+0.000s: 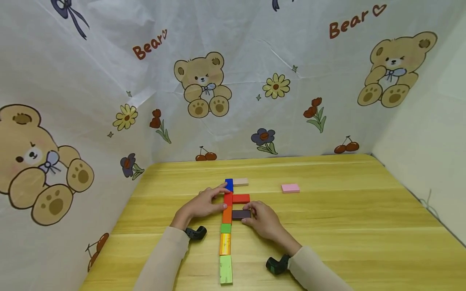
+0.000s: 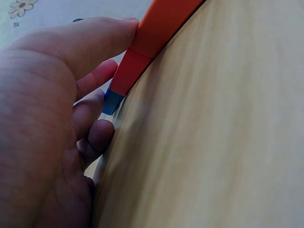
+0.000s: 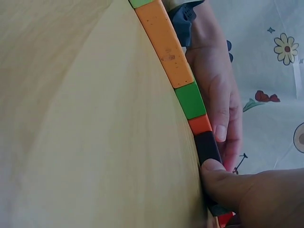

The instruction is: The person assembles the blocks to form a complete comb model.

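A straight row of blocks runs front to back, with a blue block (image 1: 229,185), a red block (image 1: 227,199) and an orange block (image 1: 227,215) at its far part. My left hand (image 1: 204,203) lies along the row's left side, its thumb touching the orange block and its fingertips at the red and blue ones. With thumb and fingers my right hand (image 1: 265,220) pinches the right end of a dark block (image 1: 238,215). That dark block lies crosswise, its left end against the orange block. Another red block (image 1: 241,199) and a beige block (image 1: 240,182) also stick out rightward.
Nearer me the row continues with a green block (image 1: 225,228), a yellow-orange block (image 1: 225,244) and a light green block (image 1: 226,270). A pink block (image 1: 290,188) lies apart at the right. Behind the wooden table (image 1: 346,210) hangs a bear-print cloth (image 1: 240,133).
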`<state>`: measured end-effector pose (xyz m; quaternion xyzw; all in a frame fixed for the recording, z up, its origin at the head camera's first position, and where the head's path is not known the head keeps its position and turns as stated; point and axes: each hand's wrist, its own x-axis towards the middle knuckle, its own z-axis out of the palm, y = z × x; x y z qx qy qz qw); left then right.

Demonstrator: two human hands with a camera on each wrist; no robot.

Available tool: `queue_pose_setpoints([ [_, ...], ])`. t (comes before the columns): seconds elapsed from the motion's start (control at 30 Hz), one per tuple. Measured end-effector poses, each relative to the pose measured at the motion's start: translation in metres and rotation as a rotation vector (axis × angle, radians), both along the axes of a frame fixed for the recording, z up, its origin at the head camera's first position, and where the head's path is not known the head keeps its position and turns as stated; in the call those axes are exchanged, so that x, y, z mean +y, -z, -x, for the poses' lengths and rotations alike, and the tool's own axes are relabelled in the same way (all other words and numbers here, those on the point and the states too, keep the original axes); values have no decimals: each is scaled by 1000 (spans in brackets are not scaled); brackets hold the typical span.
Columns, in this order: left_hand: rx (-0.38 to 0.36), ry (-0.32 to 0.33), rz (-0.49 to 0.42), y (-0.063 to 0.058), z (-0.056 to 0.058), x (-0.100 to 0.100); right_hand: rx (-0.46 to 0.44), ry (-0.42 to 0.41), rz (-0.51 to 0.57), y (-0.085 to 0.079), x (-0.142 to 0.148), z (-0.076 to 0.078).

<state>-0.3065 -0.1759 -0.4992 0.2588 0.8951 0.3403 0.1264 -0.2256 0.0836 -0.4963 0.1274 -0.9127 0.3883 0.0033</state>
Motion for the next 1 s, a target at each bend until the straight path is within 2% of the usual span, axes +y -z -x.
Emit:
queue_pose_setpoints([
  [0.17,9,10,5,-3,0,1,7,6,-56,-3,-1,-1],
  [0.4,6,1,2,-5,-1,1,1,0,-37,-5,0,-1],
  [0.53,-11,-3,1,-3,-4,1,-30,-66,2,-3,5,1],
  [0.73,-12,-34,3,-1,-5,0,-62,-188,133,-6,13,5],
  [1.0,2,-23,18,0,-3,0,-47,-262,157,-20,14,1],
])
